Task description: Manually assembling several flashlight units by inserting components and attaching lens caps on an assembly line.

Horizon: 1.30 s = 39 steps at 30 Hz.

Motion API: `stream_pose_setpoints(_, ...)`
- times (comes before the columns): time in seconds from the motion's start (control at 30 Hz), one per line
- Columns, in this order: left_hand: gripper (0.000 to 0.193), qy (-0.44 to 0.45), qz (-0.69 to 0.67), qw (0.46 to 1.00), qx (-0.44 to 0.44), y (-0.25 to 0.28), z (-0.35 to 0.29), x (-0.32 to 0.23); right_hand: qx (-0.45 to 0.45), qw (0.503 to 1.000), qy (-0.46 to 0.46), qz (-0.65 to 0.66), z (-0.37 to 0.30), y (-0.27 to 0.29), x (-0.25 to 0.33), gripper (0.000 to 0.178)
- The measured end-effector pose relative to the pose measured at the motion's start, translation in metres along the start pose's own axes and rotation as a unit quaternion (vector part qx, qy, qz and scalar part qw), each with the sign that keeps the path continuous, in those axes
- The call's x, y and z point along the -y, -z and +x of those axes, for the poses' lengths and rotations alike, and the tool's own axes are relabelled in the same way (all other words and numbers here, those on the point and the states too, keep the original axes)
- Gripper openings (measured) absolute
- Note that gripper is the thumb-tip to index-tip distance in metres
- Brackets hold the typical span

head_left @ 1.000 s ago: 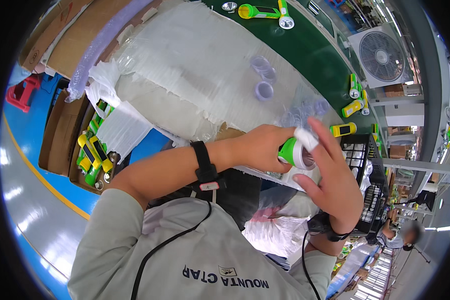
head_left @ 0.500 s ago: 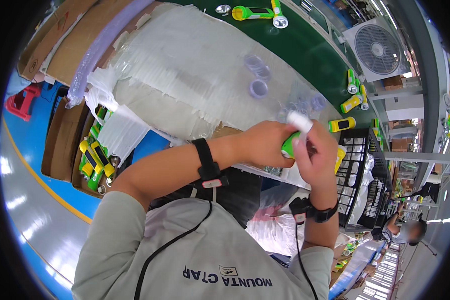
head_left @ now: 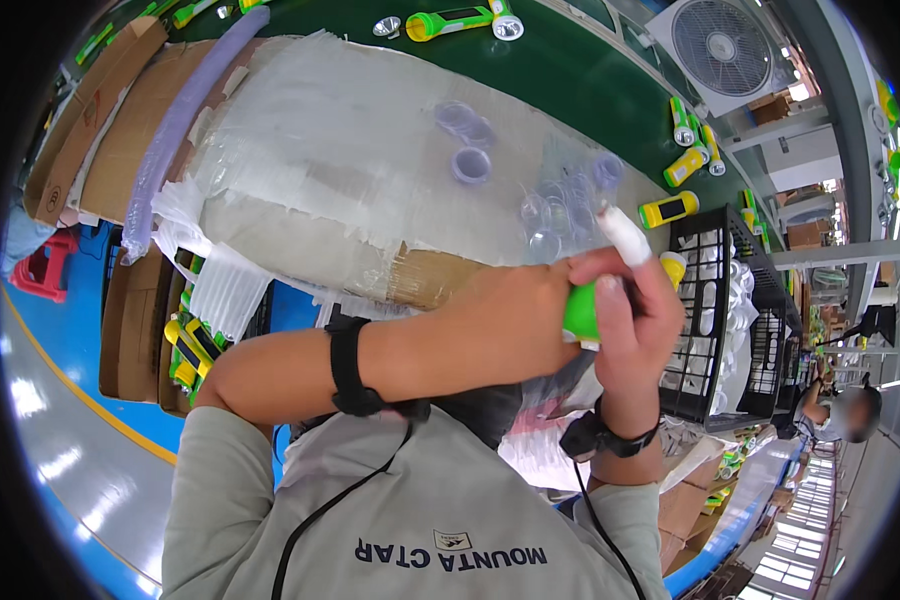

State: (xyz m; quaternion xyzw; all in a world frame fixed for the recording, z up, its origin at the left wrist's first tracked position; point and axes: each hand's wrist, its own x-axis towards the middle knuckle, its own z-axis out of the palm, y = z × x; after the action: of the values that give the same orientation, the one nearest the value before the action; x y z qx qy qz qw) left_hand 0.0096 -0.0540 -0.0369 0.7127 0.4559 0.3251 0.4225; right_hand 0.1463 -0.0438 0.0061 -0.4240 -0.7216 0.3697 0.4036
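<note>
My left hand (head_left: 530,318) and my right hand (head_left: 642,318) meet over the table's near edge. Between them sits a green flashlight part (head_left: 581,312), smooth and rounded; most of it is hidden by my fingers. The left hand is closed round it from the left. My right thumb presses on its right side, while the white-wrapped index finger (head_left: 625,234) sticks up and away. Just beyond the hands lie clear plastic rings (head_left: 560,212), several of them overlapping. A yellow flashlight end (head_left: 674,268) shows behind my right hand.
A black crate (head_left: 705,325) with white pieces stands at the right. Green-and-yellow flashlights (head_left: 667,210) lie on the green belt (head_left: 560,80) beyond the plastic-covered worktop (head_left: 320,130). Cardboard boxes (head_left: 135,330) with more flashlights are at the left; a fan (head_left: 720,48) stands far right.
The view has shifted, so the worktop sits lower left. My right index finger has lifted off and extended upward. Both hands still grip the green part, which shows more of its surface.
</note>
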Motion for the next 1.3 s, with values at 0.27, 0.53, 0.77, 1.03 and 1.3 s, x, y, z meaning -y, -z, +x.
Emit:
stream_pose_setpoints(0.27,0.04,-0.039,-0.05,0.996,0.068,0.006,-0.005,-0.002,-0.022,0.956,0.151,0.249,-0.003,0.006,-0.025,0.055)
stream_pose_setpoints(0.53,0.045,0.012,0.007,0.999,0.037,-0.013,-0.014,-0.016,0.011,0.987,0.146,0.071,-0.018,0.012,-0.016,0.047)
stream_pose_setpoints(0.77,0.053,-0.054,0.169,0.981,-0.077,-0.004,-0.008,-0.017,-0.091,0.966,0.043,0.239,-0.019,0.003,-0.045,0.077)
stream_pose_setpoints(1.03,0.054,0.038,-0.146,0.953,0.262,0.01,-0.017,0.005,0.015,0.893,0.077,0.442,-0.014,0.018,-0.046,0.085)
stream_pose_setpoints(1.3,0.04,-0.098,0.15,0.981,-0.068,-0.007,-0.022,0.002,-0.046,0.974,0.048,0.216,-0.025,0.029,-0.015,0.056)
